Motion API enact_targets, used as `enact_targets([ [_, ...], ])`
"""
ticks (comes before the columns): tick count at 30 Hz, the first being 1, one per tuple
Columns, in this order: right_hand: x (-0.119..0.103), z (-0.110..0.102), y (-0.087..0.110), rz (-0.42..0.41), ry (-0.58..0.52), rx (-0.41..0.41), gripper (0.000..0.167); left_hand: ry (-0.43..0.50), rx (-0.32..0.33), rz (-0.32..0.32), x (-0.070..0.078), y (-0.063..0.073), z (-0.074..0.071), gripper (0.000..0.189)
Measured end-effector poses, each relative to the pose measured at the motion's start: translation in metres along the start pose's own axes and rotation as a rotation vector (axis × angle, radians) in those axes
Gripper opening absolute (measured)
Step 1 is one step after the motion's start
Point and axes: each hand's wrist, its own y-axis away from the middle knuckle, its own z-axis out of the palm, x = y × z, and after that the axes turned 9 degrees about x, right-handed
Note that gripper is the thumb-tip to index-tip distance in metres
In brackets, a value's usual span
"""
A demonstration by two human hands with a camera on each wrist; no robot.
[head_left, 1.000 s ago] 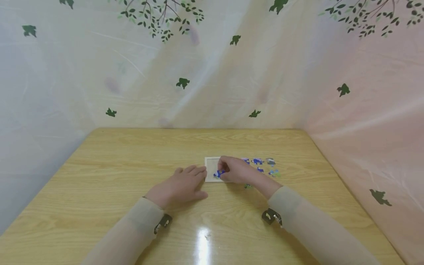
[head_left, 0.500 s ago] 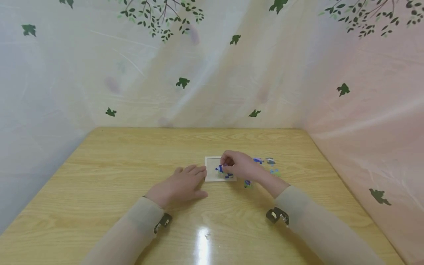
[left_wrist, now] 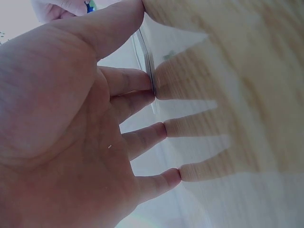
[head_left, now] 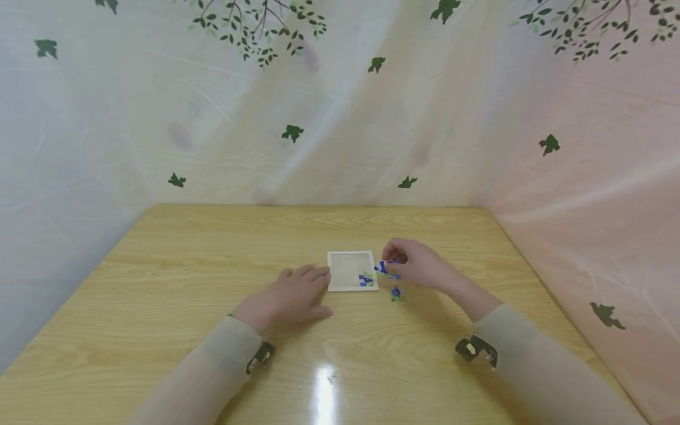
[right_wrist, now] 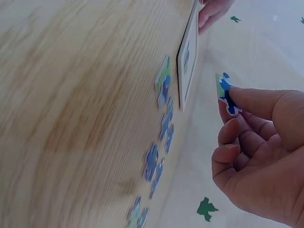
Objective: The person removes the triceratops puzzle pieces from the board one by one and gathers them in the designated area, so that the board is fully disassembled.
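My right hand [head_left: 417, 264] pinches a blue and green jigsaw piece [right_wrist: 223, 93] between thumb and fingers, just right of a white-rimmed puzzle frame [head_left: 350, 253]. In the right wrist view the piece is raised above the tabletop. Inside the frame's lower right corner lies a blue and green patch of puzzle [head_left: 366, 280]; the rest of its base is bare. My left hand [head_left: 289, 298] rests on the table with fingers spread and straight, fingertips at the frame's left edge. The left wrist view shows its fingertips [left_wrist: 173, 176] touching the surface.
Several loose jigsaw pieces [right_wrist: 151, 162] lie right of the frame, partly hidden by my right hand in the head view. One piece [head_left: 396, 293] sits nearest me. The wooden table [head_left: 186, 248] ends at a leaf-patterned curtain [head_left: 340, 118].
My right hand has moved right, from over the frame to beside it, still pinching the piece. The patch in the frame's corner has come into view. My left hand stays put.
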Motion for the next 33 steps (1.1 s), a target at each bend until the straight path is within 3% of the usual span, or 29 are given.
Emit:
enact_targets([
  [14, 0.026, -0.026, 0.026, 0.016, 0.025, -0.015, 0.008, 0.011, -0.005, -0.005, 0.001, 0.001, -0.004, 0.079],
  [22, 0.036, -0.032, 0.039, -0.01, 0.018, -0.065, 0.007, 0.009, -0.004, -0.006, 0.001, 0.0, -0.004, 0.079],
  [33, 0.035, -0.032, 0.052, 0.04, 0.044, -0.13, 0.008, 0.012, -0.006, -0.008, -0.002, -0.003, 0.0, 0.079],
])
